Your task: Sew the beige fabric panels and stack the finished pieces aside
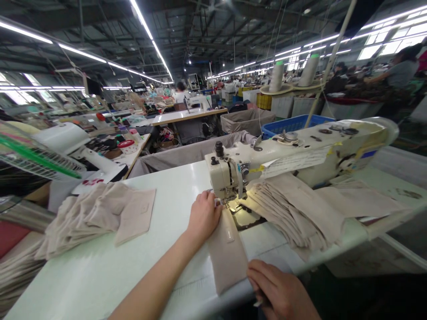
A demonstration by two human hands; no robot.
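Note:
A beige fabric piece [228, 262] with a small stitched tab lies lengthwise on the sewing machine table, its far end beside the presser foot [236, 206]. My left hand [205, 215] is closed on the far left edge of this piece, fingers bent close to the needle area. At the table's front edge, my right hand [278, 284] is curled, its fingertips by the near right corner of the fabric. A small pale tip shows below those fingers; what it belongs to is hidden. The white sewing machine [273, 155] has its lamp lit over the needle plate.
A pile of beige pieces [90, 213] lies at the left of the table [173, 186]. More stacked pieces [290, 209] sit under the machine arm. A fan [66, 146] stands at the far left, a blue basket [296, 124] behind the machine. Thread cones [276, 78] stand above.

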